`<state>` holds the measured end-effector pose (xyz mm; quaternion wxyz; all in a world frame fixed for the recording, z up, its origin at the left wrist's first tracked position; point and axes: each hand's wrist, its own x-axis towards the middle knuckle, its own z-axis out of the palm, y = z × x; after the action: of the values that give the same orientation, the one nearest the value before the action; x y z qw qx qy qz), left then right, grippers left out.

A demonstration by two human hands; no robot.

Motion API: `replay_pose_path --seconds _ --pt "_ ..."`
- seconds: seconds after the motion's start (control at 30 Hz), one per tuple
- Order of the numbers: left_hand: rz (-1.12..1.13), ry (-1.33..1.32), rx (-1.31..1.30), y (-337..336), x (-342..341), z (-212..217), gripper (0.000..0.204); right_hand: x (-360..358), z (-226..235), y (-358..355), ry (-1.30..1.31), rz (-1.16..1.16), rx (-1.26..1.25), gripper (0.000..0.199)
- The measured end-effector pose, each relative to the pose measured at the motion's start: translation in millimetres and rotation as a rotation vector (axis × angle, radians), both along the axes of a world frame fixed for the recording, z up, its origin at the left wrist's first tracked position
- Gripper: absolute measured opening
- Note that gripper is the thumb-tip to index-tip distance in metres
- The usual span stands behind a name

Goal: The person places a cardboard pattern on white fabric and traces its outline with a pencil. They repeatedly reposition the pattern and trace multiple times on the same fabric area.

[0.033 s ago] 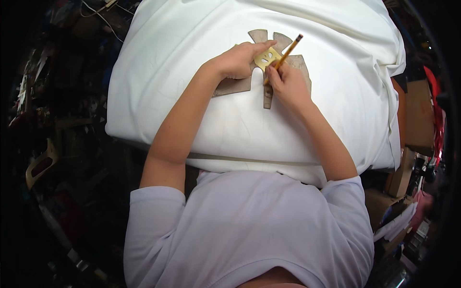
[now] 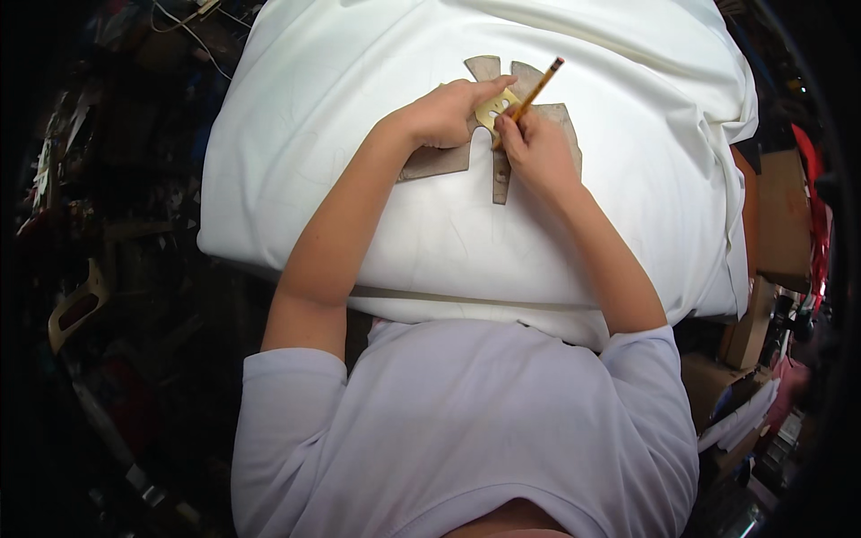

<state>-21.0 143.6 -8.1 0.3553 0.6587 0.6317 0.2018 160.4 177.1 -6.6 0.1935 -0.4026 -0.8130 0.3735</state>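
A flat grey-brown template (image 2: 434,162) with several arms lies on white sheet material (image 2: 430,238). At its middle sits a yellow piece (image 2: 492,109) with cut-out holes, partly covered by my hands. My left hand (image 2: 444,115) rests palm-down over the template, index finger stretched across the yellow piece's far edge. Pinched in my right hand (image 2: 541,154) is a yellow-orange pencil (image 2: 540,86), tilted with its dark-banded end up and to the right. The pencil's point is low, beside the narrow near arm of the template; whether it touches is too small to tell.
The white material spreads in folds over a broad support and hangs at its near edge. Cardboard boxes (image 2: 782,215) and a red strip (image 2: 814,206) stand at the right. A pale plastic chair part (image 2: 79,305) shows at the dark left, below a white cable (image 2: 193,36).
The pencil has shifted slightly away from me, along the near arm toward the yellow piece. My left hand and the template look unmoved.
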Motion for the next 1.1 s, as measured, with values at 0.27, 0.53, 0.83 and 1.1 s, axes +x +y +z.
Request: replay_pose_path --seconds 0.27,0.53,0.83,1.1 --pt "0.039 -0.021 0.011 0.0 -0.6 7.0 0.101 -12.4 -9.0 -12.8 -0.014 0.098 0.047 0.034" --pt "0.038 -0.065 0.013 8.4 -13.1 2.3 0.108 -24.5 -11.4 -38.4 -0.001 0.164 -0.062 0.038" --pt "0.091 0.253 0.174 -1.8 -0.8 0.6 0.101 13.8 -41.2 1.5 0.221 0.096 -0.260 0.031" --pt "0.395 0.272 0.099 -3.8 7.1 24.7 0.100 266.5 -35.2 208.4 0.119 -0.875 0.173 0.034"
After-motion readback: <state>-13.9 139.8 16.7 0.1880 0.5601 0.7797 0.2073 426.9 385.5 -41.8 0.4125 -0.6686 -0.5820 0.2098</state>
